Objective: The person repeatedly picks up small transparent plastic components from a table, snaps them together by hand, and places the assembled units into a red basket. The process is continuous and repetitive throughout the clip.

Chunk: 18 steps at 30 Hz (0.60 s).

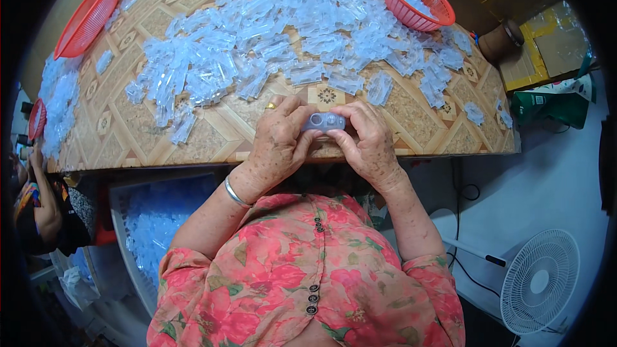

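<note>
Between my two hands, just over the table's near edge, is a small translucent plastic piece [323, 121] with round openings in its face. My left hand [281, 132] is closed on its left end, thumb below and fingers above. The right hand [366, 135] pinches the other end the same way. Beyond my fingers a wide heap of clear plastic pieces [270, 32] spreads over the patterned table [225, 130]. A few single clear pieces [379, 88] lie closest to my right hand.
Red baskets stand at the far right [421, 18] and far left [83, 22]. A crate of clear pieces [151, 218] sits below the table on my left. A co-worker's arm [45, 199] shows at the left edge. A white fan [540, 279] is at lower right.
</note>
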Motion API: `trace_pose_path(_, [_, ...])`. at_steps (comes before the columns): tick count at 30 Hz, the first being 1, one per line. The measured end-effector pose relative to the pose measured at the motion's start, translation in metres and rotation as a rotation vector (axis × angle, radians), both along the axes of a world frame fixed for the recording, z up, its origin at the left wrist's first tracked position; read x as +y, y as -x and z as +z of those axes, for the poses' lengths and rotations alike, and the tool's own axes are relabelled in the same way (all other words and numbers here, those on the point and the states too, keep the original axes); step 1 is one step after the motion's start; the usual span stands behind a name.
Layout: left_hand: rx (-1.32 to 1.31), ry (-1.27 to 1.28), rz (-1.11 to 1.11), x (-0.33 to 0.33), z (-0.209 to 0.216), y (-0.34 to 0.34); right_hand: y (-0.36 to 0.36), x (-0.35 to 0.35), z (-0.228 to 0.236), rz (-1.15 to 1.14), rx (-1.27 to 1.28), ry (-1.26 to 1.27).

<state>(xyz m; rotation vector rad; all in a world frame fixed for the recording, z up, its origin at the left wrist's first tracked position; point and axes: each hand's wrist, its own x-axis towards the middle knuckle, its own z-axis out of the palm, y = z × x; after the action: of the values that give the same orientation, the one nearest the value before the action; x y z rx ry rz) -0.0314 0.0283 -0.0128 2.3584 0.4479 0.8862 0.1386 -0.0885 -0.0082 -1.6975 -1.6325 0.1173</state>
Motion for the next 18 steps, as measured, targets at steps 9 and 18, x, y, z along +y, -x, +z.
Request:
trace_pose_path(9, [-0.317,0.242,-0.366,-0.008,0.082,0.016,-0.064,0.028,0.044,-0.195,0.099,-0.039])
trace_pose_path(18, [-0.477,0.271,-1.053,-0.037,0.177,0.03,-0.212,0.096,0.016,-0.529,-0.285,0.39])
